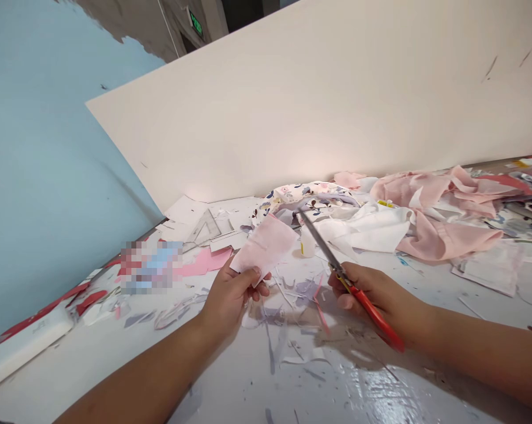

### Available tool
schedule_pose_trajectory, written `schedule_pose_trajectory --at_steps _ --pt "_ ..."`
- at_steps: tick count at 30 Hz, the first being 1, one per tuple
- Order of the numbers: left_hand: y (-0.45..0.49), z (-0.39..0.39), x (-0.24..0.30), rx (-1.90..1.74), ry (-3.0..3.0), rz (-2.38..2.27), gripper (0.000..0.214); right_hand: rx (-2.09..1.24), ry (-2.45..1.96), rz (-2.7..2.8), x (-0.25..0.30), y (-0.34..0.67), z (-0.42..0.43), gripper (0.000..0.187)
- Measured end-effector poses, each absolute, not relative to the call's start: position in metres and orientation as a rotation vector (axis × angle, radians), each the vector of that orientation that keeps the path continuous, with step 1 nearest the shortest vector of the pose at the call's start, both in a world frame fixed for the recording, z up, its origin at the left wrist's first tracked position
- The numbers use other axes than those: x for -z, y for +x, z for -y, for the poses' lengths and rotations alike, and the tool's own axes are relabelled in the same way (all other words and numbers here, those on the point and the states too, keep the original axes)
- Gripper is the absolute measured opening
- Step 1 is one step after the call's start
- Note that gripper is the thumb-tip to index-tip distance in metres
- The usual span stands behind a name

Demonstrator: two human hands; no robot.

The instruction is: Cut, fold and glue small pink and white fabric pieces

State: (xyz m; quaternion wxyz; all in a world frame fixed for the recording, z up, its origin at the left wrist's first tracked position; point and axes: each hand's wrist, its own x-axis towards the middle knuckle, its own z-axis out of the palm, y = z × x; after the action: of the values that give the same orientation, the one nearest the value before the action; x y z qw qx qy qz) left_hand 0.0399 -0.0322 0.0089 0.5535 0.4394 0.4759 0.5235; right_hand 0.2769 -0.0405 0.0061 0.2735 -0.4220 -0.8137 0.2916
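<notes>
Between the thumb and fingers of my left hand [237, 288] is a pale pink piece of fabric or paper [266, 244], roughly square, tilted above the table; its exact material I cannot tell. My right hand [376, 297] is wrapped round red-handled scissors [325, 241], whose blades point up and to the left. The blades look closed or nearly so, and they are apart from the pink piece. Below both hands, thin offcuts and narrow strips [321, 312] lie scattered on the white table [230, 377].
Floral fabric [319, 191], white cloth [367, 227] and pink cloth [451, 235] are heaped at the back right. A clear set square [204, 227] and pink scraps [208, 261] lie at left. A white upright panel [292, 106] stands behind; a blue wall [40, 153] borders the left.
</notes>
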Motion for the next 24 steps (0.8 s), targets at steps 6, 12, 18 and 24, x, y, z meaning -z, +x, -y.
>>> schedule_pose_trajectory --at_steps 6,12,18,24 --pt "0.041 0.035 -0.013 -1.268 1.041 -1.158 0.015 -0.987 -1.076 2.000 0.000 0.272 0.047 0.010" --pt "0.039 0.036 -0.012 -1.269 1.073 -1.130 0.011 -0.978 -1.183 1.987 -0.002 0.274 0.049 0.035" --pt "0.036 0.037 -0.014 -1.342 1.188 -1.130 0.010 -1.036 -1.096 2.081 -0.012 0.274 0.046 0.023" --pt "0.036 0.041 -0.015 -1.408 1.215 -1.147 0.011 -0.938 -1.097 2.088 -0.012 0.274 0.043 0.021"
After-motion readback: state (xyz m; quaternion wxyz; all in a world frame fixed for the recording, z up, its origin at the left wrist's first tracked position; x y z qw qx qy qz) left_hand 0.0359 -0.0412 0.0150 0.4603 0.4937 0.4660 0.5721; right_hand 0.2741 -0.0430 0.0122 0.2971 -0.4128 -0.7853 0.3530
